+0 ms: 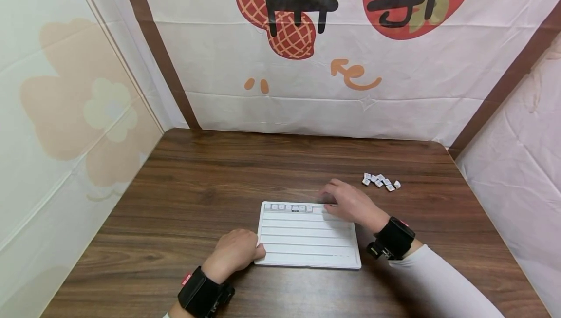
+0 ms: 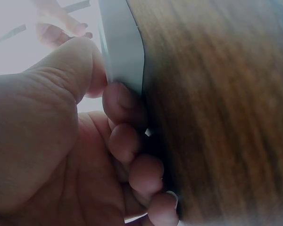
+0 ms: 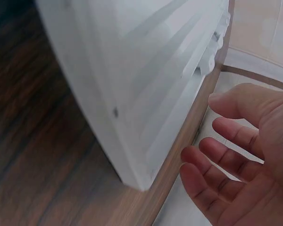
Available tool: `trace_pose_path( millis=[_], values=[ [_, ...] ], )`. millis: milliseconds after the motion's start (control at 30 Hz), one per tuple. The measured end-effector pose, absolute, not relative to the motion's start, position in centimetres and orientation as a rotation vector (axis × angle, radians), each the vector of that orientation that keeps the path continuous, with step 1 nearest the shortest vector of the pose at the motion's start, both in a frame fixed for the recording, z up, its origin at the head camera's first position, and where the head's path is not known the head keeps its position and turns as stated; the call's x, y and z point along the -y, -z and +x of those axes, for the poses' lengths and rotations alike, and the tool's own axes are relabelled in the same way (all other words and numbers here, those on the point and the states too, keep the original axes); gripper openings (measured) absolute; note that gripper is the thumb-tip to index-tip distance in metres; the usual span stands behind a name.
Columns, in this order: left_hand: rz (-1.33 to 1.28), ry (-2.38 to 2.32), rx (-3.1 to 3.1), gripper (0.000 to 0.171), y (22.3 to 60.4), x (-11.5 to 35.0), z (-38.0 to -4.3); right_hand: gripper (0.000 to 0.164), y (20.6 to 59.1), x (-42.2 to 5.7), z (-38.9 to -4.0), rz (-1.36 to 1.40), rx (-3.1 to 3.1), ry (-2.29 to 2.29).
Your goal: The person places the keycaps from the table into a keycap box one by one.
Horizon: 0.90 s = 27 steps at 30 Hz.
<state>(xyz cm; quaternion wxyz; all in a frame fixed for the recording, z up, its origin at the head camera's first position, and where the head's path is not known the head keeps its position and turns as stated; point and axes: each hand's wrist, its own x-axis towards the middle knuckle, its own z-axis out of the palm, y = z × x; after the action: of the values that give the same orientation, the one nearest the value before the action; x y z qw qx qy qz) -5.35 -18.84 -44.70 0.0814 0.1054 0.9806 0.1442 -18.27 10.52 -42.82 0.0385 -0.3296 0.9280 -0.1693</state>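
A white board [image 1: 307,237] with raised horizontal ridges lies on the table. Small white square tiles [image 1: 288,208] stand in a row along the left part of its top ridge. My left hand [image 1: 236,249] pinches the board's lower left edge, thumb on top and fingertips against its side, as the left wrist view shows. Over the board's upper right corner hovers my right hand [image 1: 350,203], its fingers loosely bent. In the right wrist view, nothing shows between those fingers [image 3: 226,157], and the board [image 3: 132,94] is beside them.
Several loose white tiles [image 1: 379,180] lie in a small cluster on the brown wooden table [image 1: 210,177], beyond the right hand. A printed cloth [image 1: 307,113] hangs behind the table's far edge, with more cloth at both sides.
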Motion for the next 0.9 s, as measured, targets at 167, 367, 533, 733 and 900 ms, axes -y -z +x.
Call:
trace_pose_path(
  millis=[167,367,533,733,900],
  values=[
    [0.321,-0.426,-2.936,0.035,44.7,18.9,-5.4,0.038,42.9,-11.6,-18.5,-0.981,-2.867,0.508],
    [0.310,-0.431,-2.929,0.035,44.7,18.9,-5.4,0.046,43.0,-12.9,-18.9,-0.932,-2.895,0.470],
    [0.306,-0.431,-2.928,0.034,44.7,18.8,-5.4,0.051,43.0,-14.6,-19.2,-0.829,-2.942,0.430],
    [0.303,-0.439,-2.919,0.035,44.8,18.9,-5.4,0.057,43.0,-17.4,-19.9,-0.698,-2.975,0.396],
    [0.305,-0.438,-2.921,0.035,44.8,18.9,-5.4,0.060,43.0,-19.7,-20.6,-0.634,-2.982,0.384]
  ],
)
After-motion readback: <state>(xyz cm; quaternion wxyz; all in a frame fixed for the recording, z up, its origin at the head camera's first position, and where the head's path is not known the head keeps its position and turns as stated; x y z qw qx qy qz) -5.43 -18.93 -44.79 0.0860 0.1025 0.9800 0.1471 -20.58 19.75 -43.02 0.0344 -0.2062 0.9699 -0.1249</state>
